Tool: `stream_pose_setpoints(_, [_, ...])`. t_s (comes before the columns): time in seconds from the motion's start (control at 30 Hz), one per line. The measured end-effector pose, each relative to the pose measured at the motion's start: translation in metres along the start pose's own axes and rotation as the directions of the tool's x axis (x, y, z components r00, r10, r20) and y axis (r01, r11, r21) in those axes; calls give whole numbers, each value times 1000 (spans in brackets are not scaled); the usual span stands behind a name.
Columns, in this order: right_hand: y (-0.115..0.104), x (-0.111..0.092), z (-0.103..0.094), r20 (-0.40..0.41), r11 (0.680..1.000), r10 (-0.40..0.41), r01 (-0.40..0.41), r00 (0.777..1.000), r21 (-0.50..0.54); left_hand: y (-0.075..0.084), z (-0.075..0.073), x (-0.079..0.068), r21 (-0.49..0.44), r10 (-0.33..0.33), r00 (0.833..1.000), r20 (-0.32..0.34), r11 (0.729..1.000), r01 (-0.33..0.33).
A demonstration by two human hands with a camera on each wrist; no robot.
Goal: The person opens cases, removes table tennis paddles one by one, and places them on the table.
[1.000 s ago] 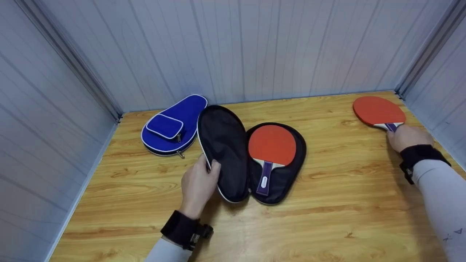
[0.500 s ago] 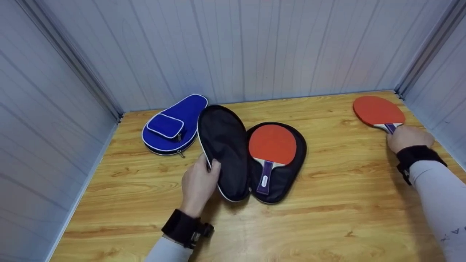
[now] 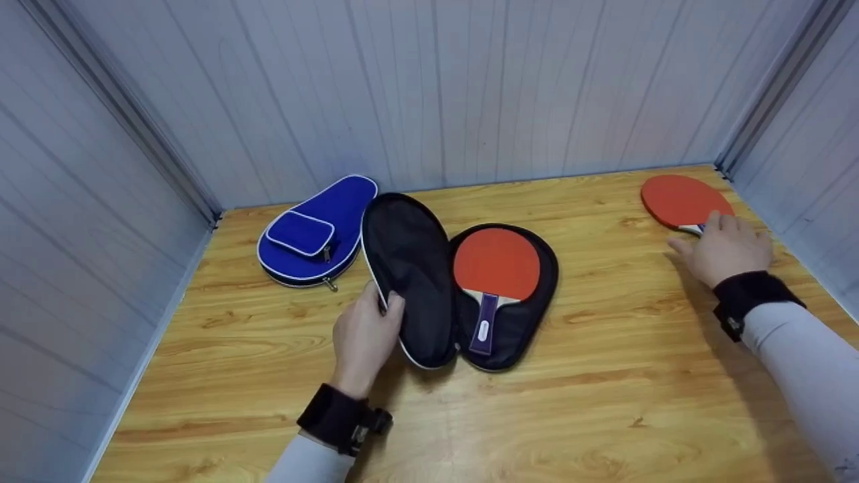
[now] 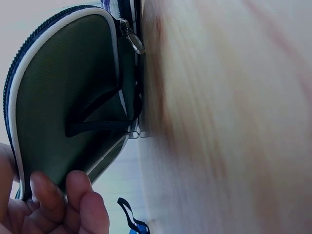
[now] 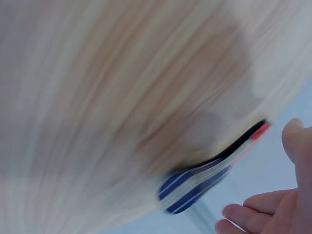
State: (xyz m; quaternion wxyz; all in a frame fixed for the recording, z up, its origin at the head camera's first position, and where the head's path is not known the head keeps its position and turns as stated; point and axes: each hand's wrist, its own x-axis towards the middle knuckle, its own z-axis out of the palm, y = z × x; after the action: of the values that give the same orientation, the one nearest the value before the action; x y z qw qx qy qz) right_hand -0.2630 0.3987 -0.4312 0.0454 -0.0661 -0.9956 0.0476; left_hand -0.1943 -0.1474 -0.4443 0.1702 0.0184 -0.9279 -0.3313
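A black table tennis bat case (image 3: 409,268) with white piping lies unfolded mid-table. My left hand (image 3: 366,335) pinches the rim of its raised lid. In the left wrist view curled fingers (image 4: 80,200) press the lid's outer side, where a zip and strap show. A red table tennis bat (image 3: 498,265) with a purple handle lies in the case's other half, handle towards me. Off to the right is a second red bat (image 3: 681,200). My right hand (image 3: 730,251) hovers by its handle (image 5: 195,187), fingers loosely extended and thumb apart, gripping nothing.
Behind and left of the black case lies a blue bat case (image 3: 302,251) with white piping and a small zipped pocket. Grey panel walls (image 3: 470,87) bound the wooden table (image 3: 604,376) at the back and both sides.
My right hand has let go of the second bat's handle and drawn slightly back and left; that bat stays on the table. The left hand keeps its hold on the lid.
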Motion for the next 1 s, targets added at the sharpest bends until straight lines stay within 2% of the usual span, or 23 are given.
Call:
stream_pose_setpoints(0.13, [-27, -5, -1, 34, 996, -68, 66, 997, 56, -2, 0, -1, 1, -11, 1000, 8, 1000, 11])
stream_pose_setpoints(0.33, [-74, -17, 2, 54, 982, -179, 175, 982, 70, -1, 0, -1, -3, -16, 1000, 10, 1000, 16])
stream_pose_setpoints(0.73, [-155, -60, 10, 71, 933, -355, 348, 932, 93, 2, -1, 0, 0, -3, 1000, 10, 1000, 3])
stream_pose_setpoints(1.0, [-199, -88, 13, -4, 884, -452, 449, 892, 131, 4, 0, -2, 2, 9, 1000, -2, 1000, -9])
